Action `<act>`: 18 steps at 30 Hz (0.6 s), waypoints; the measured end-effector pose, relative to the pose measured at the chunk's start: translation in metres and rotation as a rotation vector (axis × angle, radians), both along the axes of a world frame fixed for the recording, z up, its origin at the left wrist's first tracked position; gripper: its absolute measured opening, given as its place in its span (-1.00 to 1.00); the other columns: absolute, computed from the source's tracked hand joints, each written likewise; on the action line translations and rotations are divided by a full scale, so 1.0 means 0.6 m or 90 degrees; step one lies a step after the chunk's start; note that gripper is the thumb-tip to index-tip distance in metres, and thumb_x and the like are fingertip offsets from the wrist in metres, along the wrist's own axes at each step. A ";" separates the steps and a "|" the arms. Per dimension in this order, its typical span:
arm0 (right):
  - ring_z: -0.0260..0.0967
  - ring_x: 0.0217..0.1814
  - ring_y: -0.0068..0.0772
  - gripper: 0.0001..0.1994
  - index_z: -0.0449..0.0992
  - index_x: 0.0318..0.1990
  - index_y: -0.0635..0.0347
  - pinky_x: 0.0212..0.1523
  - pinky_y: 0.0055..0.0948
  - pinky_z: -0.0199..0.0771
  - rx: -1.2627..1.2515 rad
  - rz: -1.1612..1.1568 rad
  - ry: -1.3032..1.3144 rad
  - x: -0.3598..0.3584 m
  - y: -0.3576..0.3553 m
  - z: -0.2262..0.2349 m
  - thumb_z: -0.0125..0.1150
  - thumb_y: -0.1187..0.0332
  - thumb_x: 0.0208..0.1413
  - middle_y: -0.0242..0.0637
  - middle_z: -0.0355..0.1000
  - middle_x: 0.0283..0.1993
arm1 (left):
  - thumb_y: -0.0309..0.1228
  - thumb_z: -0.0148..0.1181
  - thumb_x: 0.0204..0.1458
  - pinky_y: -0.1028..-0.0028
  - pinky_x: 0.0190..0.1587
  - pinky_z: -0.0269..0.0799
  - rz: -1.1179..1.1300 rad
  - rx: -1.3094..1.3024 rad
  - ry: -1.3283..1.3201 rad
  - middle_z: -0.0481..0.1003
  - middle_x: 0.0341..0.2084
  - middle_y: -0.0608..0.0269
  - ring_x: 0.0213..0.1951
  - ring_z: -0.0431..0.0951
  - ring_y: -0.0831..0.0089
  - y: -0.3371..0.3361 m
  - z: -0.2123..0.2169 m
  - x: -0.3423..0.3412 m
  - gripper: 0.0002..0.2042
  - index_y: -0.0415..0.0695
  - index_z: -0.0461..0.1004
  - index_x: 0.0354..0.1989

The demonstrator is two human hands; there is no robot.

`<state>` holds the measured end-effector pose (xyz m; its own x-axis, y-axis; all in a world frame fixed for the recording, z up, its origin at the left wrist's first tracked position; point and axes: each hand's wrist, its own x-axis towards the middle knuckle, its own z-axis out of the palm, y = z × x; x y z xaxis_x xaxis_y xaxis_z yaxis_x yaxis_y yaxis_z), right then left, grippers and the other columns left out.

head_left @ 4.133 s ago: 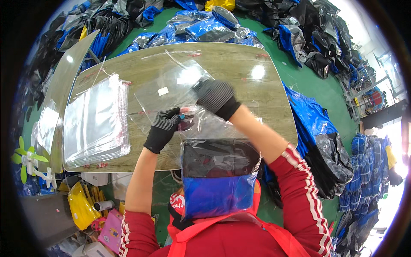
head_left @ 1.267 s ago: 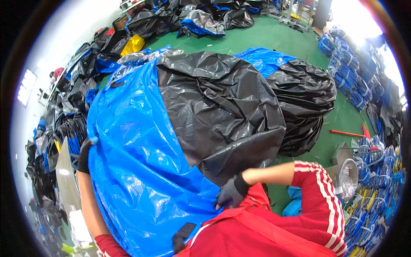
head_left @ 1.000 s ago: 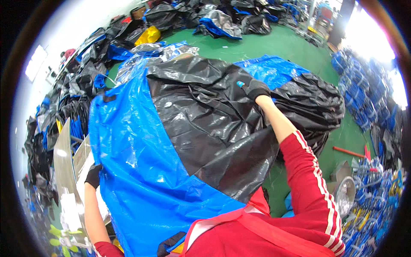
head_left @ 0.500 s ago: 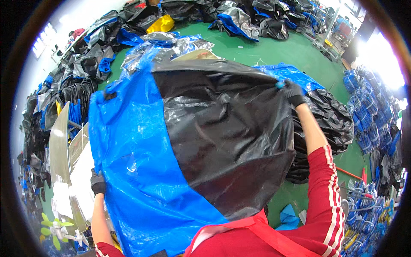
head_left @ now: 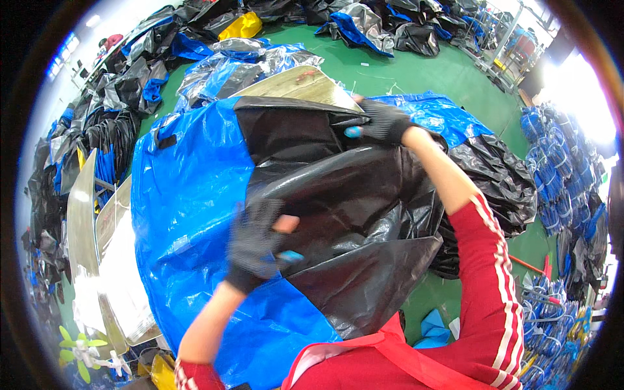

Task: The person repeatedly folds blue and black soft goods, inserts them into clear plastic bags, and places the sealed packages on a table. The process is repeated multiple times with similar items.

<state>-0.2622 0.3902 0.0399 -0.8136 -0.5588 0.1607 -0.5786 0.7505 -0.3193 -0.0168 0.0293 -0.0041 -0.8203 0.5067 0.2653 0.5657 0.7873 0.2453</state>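
A blue and black plastic sheet (head_left: 188,214) lies spread in front of me, its blue part on the left and its black part creased on the right. My left hand (head_left: 255,244), in a dark glove with some fingertips showing, is over the middle of the sheet near the colour seam; it is blurred, with thumb and finger apart. At the sheet's far edge my right hand (head_left: 385,122), gloved too, has the black material between thumb and fingers. A dark patch (head_left: 168,142) shows near the sheet's far left corner.
Under the sheet, a worn board (head_left: 302,88) sticks out at the far side. To the right lies a pile of black and blue sheeting (head_left: 497,179). Blue bundles (head_left: 552,172) stack at far right. A small fan (head_left: 84,350) stands at lower left. The floor (head_left: 370,75) is green.
My left hand has left the sheet's left edge and moved right over its middle. My right hand has moved left along the far side, and the black part is folded inward.
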 end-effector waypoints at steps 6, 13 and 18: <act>0.49 -0.08 0.00 -0.62 0.61 -0.17 -0.04 -0.11 -0.11 0.47 -0.187 -0.352 0.318 -0.172 -0.109 0.055 0.06 -0.07 0.10 -0.17 0.55 -0.13 | 0.23 0.29 -0.36 -0.43 0.25 -0.46 -0.232 -0.172 -0.133 -0.03 0.39 0.02 0.40 -0.18 -0.20 0.138 -0.062 0.001 -0.17 0.35 0.30 0.24; 0.26 0.26 0.11 0.16 0.03 0.30 0.49 0.23 -0.17 0.27 -0.056 -0.444 0.178 0.073 0.065 0.055 0.30 -0.36 -0.24 0.33 0.24 0.20 | -0.08 0.24 -0.10 -0.05 0.33 -0.05 -0.086 0.044 -0.033 0.30 0.16 -0.11 0.27 0.19 -0.11 0.126 0.003 -0.072 -0.42 -0.07 0.40 0.12; 0.42 0.03 0.15 -0.35 0.35 0.03 0.43 0.02 -0.05 0.37 -0.006 -0.450 0.014 0.214 0.147 -0.021 0.26 -0.03 0.01 0.28 0.42 -0.12 | 0.18 0.13 -0.08 -0.11 0.34 -0.18 -0.151 0.027 0.185 0.11 0.32 0.02 0.37 -0.02 -0.04 0.201 -0.014 -0.204 -0.25 0.04 0.26 0.27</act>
